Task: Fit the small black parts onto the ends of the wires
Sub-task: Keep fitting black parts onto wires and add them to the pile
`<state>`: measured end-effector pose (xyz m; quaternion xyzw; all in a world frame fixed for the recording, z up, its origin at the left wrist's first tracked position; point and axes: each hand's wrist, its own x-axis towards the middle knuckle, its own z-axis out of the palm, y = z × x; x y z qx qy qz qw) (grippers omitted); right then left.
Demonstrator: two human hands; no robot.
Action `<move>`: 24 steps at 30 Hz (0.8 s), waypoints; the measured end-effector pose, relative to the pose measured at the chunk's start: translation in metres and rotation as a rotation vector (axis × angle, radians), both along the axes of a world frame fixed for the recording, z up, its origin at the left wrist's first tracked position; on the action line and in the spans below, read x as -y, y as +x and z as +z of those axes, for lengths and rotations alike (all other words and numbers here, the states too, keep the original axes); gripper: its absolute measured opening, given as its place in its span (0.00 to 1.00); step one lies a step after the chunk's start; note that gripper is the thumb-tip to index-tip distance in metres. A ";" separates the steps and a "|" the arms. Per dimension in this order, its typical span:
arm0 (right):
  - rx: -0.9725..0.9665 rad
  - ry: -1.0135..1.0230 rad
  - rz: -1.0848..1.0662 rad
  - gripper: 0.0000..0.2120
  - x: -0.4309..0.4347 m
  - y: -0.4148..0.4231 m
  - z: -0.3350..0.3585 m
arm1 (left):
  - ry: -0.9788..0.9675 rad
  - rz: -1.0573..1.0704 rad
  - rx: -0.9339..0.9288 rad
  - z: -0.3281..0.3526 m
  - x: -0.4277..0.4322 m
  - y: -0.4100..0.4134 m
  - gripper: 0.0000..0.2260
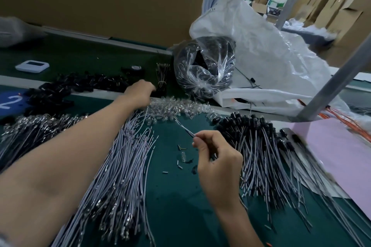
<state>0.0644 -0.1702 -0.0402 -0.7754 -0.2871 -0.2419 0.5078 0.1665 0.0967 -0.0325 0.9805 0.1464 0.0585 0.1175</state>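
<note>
Black parts are reached for by the left hand, grip unseen; a wire is pinched tip-out by the right hand for fitting.

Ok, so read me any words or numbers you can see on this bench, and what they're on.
"2": white numeral on the blue patch at the bench's left edge.
White device: dark screen, nothing legible.
White bag: small orange mark low on it, too small to read.
</note>
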 end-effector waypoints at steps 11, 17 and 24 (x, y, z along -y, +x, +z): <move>-0.091 0.040 0.037 0.04 0.000 0.002 0.001 | -0.138 0.133 0.223 -0.008 -0.020 0.005 0.14; -0.112 0.055 0.040 0.05 0.001 0.001 0.003 | -0.260 0.163 0.228 -0.009 -0.024 0.000 0.20; -0.136 0.067 0.032 0.05 0.002 0.002 0.004 | -0.342 0.180 0.245 -0.003 -0.018 -0.013 0.17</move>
